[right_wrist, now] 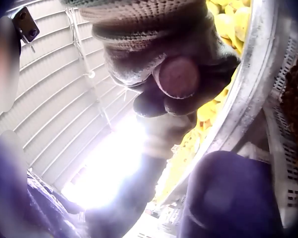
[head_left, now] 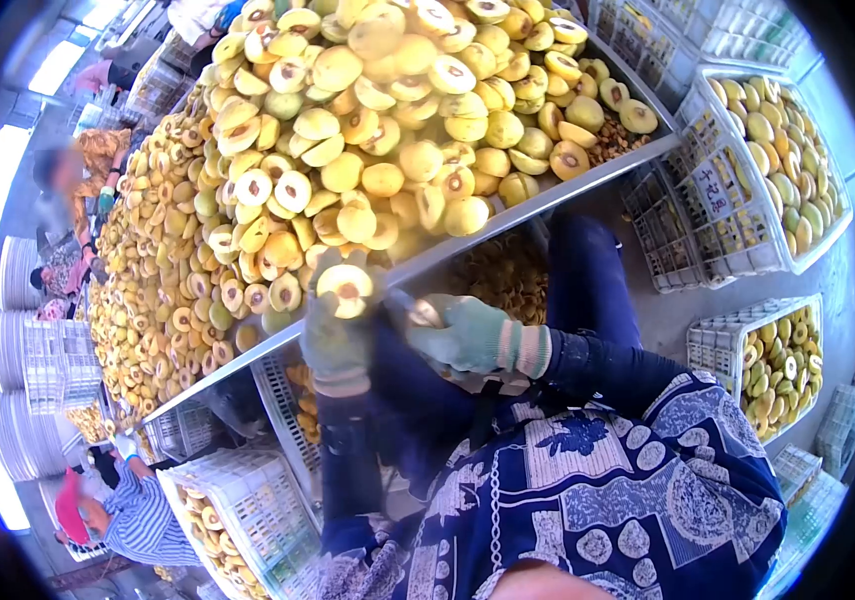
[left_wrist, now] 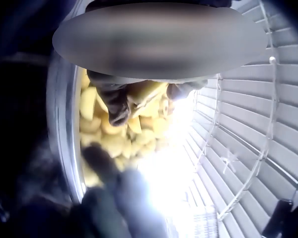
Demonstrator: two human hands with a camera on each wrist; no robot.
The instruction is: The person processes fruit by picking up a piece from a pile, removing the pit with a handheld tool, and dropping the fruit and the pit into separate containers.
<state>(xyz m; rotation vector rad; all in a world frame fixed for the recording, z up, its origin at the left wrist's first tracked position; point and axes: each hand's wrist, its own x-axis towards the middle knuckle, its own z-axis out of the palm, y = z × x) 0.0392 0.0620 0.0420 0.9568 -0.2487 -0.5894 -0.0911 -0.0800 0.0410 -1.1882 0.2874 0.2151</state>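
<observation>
In the head view, the gloved left hand holds up a halved yellow fruit beside the metal table edge. To its right, the gloved right hand grips a short tool, blurred at its tip. The left wrist view has the fruit pinched between the fingers of the left hand; the blurred right hand is below. In the right wrist view, the right hand is curled round the tool, whose round end shows; the left hand is just beyond it.
A metal-rimmed table bears a heap of halved fruit. Fruit-filled crates stand at the right and lower left. A crate and the person's knees are below the table edge. Other people are along the left side.
</observation>
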